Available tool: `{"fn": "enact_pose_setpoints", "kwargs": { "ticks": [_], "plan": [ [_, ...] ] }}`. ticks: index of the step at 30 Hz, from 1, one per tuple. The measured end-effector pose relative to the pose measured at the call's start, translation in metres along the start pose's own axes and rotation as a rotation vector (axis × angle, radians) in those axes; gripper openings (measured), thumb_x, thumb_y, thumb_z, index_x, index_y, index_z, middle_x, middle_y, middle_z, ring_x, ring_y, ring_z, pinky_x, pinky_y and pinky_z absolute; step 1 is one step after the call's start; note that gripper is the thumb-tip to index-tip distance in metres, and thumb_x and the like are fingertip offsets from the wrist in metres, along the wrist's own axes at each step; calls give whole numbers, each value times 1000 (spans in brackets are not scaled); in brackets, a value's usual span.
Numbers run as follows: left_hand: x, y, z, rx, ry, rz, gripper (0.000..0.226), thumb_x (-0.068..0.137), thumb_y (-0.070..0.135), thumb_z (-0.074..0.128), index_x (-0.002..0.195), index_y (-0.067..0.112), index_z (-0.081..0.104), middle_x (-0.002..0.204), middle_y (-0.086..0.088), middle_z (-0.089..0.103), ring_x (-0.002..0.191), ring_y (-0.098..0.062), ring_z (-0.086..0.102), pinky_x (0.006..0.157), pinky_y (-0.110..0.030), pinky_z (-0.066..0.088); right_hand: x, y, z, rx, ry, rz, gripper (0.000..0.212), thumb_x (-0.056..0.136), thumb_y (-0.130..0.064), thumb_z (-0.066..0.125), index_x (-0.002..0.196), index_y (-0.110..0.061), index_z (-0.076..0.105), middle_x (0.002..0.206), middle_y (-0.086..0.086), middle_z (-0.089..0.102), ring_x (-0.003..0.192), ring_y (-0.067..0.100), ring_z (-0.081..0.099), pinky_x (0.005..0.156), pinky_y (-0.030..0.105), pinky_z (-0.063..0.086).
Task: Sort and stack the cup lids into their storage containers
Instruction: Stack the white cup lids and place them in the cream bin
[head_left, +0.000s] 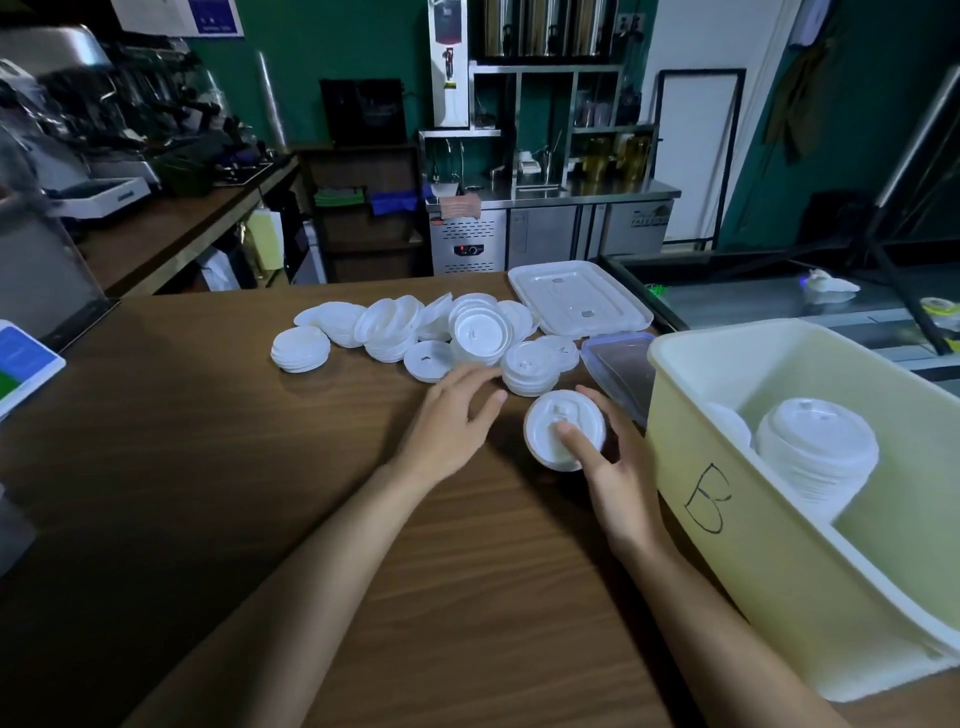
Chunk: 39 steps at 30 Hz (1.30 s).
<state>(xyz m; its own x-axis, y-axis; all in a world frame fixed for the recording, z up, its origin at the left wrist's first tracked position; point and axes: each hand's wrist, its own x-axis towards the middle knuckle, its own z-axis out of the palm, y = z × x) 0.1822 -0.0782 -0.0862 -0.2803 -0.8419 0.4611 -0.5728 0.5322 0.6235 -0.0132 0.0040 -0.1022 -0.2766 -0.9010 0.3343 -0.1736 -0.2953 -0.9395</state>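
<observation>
**Lid held beside the yellow bin, loose lids spread across the desk**

Head view: A white cup lid (551, 422) is gripped in the right hand (618, 467), with the thumb pressed on its top face and the fingers curled round its far rim. It is held just above the wooden desk (260, 493), near the left wall of the yellow container (727, 493), on which a letter B is written in black marker. Whether one lid or a thin stack is held cannot be told.

The left hand (452, 415) is seen with its fingers relaxed and slightly spread, and nothing is held in it. Its fingertips lie close to a short stack of lids (530, 371) and a single flat lid (429, 361).

Behind both hands, a loose heap of white lids (395, 330) is spread across the desk, some stacked, some tipped on edge, one turned hollow side up. A separate low stack (300, 349) is set at the heap's left end.

Inside the yellow container, a tall stack of domed lids (815, 457) is leaned on its side. A white rectangular container cover (576, 299) is laid flat beyond the heap, and a clear cover with a blue rim (618, 364) is wedged between it and the yellow container. A tablet screen (21, 364) is visible at the desk's left edge.
</observation>
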Motion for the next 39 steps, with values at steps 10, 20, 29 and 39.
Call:
{"fn": "enact_pose_setpoints", "kwargs": {
  "ticks": [10, 20, 29, 39],
  "plan": [
    [92, -2, 21, 615, -435, 164, 84, 98, 60, 59, 166, 33, 16, 174, -4, 12, 162, -21, 2, 128, -53, -2, 2, 3, 0, 28, 34, 36, 48, 83, -43, 75, 129, -31, 70, 126, -16, 73, 119, -3, 65, 97, 11, 46],
    [63, -7, -4, 603, -457, 66, 72, 96, 45, 64, 159, 37, 30, 154, -1, 46, 150, -20, 33, 125, -61, -10, 2, 2, -1, 16, 25, 33, 38, 94, -24, 81, 131, -28, 70, 129, -15, 72, 121, -3, 63, 103, 19, 46],
    [-42, 6, -55, 336, -318, -124, 83, 82, 70, 73, 154, 45, 42, 152, 18, 40, 142, -7, 35, 115, -31, 33, -4, -9, 0, -58, -56, 21, 34, 95, -30, 79, 128, -32, 70, 126, -22, 70, 118, -10, 61, 98, 8, 42],
    [-92, -3, -65, 269, -111, -139, 58, 96, 63, 57, 151, 45, 49, 132, 27, 47, 122, 2, 41, 111, -29, 37, -8, -13, 4, -17, -129, 0, 31, 95, -28, 79, 126, -28, 72, 127, -17, 72, 123, 0, 64, 108, 27, 47]
  ]
}}
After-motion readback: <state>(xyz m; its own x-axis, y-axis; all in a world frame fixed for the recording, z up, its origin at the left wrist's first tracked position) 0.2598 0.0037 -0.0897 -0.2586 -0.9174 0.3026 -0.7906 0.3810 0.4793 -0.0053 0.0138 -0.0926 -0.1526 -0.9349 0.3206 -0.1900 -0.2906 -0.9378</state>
